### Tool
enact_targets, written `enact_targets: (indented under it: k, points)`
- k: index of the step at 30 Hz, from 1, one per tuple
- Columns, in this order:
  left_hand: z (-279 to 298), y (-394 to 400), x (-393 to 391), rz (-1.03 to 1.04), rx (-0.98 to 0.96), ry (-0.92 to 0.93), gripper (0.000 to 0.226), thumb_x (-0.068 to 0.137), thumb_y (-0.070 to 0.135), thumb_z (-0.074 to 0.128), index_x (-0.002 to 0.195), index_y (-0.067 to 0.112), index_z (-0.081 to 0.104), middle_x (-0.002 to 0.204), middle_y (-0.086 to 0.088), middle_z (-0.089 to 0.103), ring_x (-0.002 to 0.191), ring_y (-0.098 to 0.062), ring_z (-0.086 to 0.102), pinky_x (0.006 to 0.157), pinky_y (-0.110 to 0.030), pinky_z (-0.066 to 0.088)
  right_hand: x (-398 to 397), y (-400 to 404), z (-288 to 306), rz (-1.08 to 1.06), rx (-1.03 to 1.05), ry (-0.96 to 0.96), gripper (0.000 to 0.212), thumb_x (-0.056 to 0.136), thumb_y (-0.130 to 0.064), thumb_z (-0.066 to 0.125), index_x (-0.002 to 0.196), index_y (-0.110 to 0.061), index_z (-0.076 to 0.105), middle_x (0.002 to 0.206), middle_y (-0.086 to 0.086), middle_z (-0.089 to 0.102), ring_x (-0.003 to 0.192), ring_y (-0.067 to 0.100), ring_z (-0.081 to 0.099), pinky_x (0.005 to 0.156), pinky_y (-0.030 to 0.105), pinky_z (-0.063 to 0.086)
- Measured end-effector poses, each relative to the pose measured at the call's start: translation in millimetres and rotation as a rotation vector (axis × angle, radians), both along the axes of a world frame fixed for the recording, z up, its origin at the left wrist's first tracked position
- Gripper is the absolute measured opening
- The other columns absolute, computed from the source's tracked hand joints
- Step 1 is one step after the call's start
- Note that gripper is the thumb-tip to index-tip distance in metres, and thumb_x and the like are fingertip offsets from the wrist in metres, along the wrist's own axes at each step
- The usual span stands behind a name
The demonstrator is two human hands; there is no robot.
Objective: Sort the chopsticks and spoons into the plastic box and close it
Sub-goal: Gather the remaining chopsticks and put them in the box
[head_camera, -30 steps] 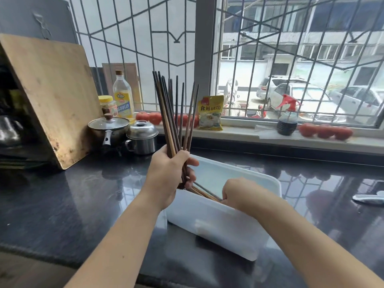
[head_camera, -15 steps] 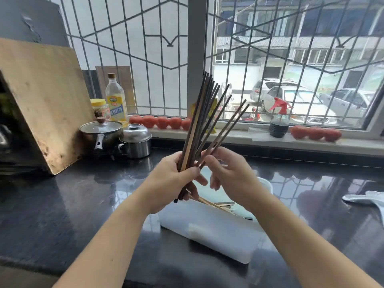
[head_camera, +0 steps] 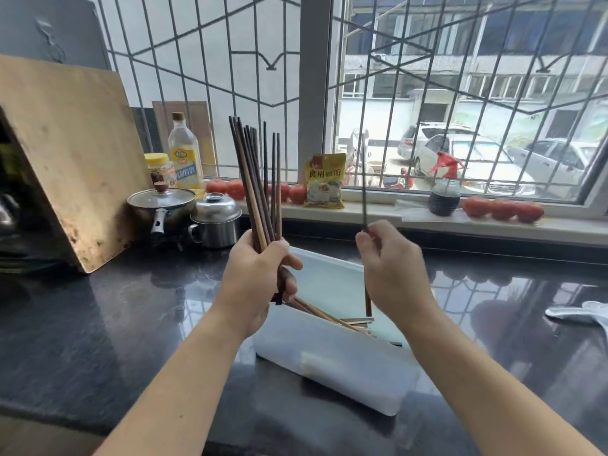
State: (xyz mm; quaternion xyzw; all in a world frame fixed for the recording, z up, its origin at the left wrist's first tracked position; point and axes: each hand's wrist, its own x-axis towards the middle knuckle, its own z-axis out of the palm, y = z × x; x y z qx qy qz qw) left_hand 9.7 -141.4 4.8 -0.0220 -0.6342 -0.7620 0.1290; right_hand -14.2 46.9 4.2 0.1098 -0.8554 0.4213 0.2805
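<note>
Care suits this step: left hand [head_camera: 255,278] grips the upright chopstick bundle [head_camera: 260,179], right hand [head_camera: 393,271] pinches a single chopstick [head_camera: 363,179], both above the plastic box [head_camera: 335,360], so lowering it lengthwise seems wise.

The right hand [head_camera: 396,274] has come away from the bundle of chopsticks [head_camera: 260,189], now holding a single chopstick [head_camera: 363,199] upright and apart. The left hand [head_camera: 255,274] has swung the bundle from leaning right back to near upright.
</note>
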Motion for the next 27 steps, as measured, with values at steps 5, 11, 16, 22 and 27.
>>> enact_targets:
  k: [5, 11, 16, 22, 27]
  points:
    - [0, 2, 0, 0.071, 0.077, -0.006, 0.007, 0.103, 0.005, 0.05, 0.107, 0.01, 0.047, 0.069, -0.011, 0.058, 0.043, -0.02, 0.044, 0.042, -0.029, 0.038, -4, -14, -18, 0.062, 0.753, -0.413, 0.022, 0.099, -0.033, 0.055, 0.102, -0.019, 0.073, 0.099, 0.005, 0.07, 0.091, 0.027, 0.063, 0.079, 0.037, 0.054]
    - [1, 2, -1, 0.026, -0.003, -0.04, 0.008, 0.101, 0.007, 0.052, 0.108, 0.008, 0.049, 0.079, -0.015, 0.054, 0.047, -0.022, 0.047, 0.044, -0.031, 0.04, -10, -10, -26, -0.004, 0.891, -0.57, 0.023, 0.093, -0.032, 0.06, 0.103, -0.015, 0.071, 0.095, 0.007, 0.066, 0.088, 0.03, 0.064, 0.08, 0.036, 0.057]
    - [0, 1, -5, -0.018, -0.03, -0.079, 0.01, 0.102, 0.008, 0.056, 0.11, 0.01, 0.05, 0.084, -0.013, 0.049, 0.053, -0.018, 0.055, 0.045, -0.031, 0.041, -6, -9, -14, -0.126, 0.554, -0.235, 0.019, 0.101, -0.028, 0.05, 0.094, -0.017, 0.064, 0.094, 0.0, 0.065, 0.084, 0.025, 0.058, 0.073, 0.036, 0.049]
    - [0, -2, -1, -0.147, -0.149, -0.019, 0.013, 0.099, 0.011, 0.065, 0.106, 0.009, 0.055, 0.081, -0.015, 0.056, 0.061, -0.02, 0.063, 0.048, -0.031, 0.048, 3, -10, -1, 0.041, 0.053, -0.067, 0.024, 0.103, -0.03, 0.05, 0.096, -0.018, 0.069, 0.08, -0.01, 0.066, 0.076, 0.013, 0.06, 0.07, 0.036, 0.05]
    - [0, 0, 3, -0.236, -0.398, 0.054, 0.014, 0.097, 0.01, 0.069, 0.104, 0.006, 0.058, 0.064, -0.007, 0.064, 0.052, -0.02, 0.062, 0.048, -0.03, 0.049, 9, -16, 2, 0.399, -0.123, -0.201, 0.013, 0.104, -0.025, 0.054, 0.11, -0.023, 0.065, 0.072, -0.014, 0.063, 0.06, 0.005, 0.059, 0.055, 0.019, 0.046]
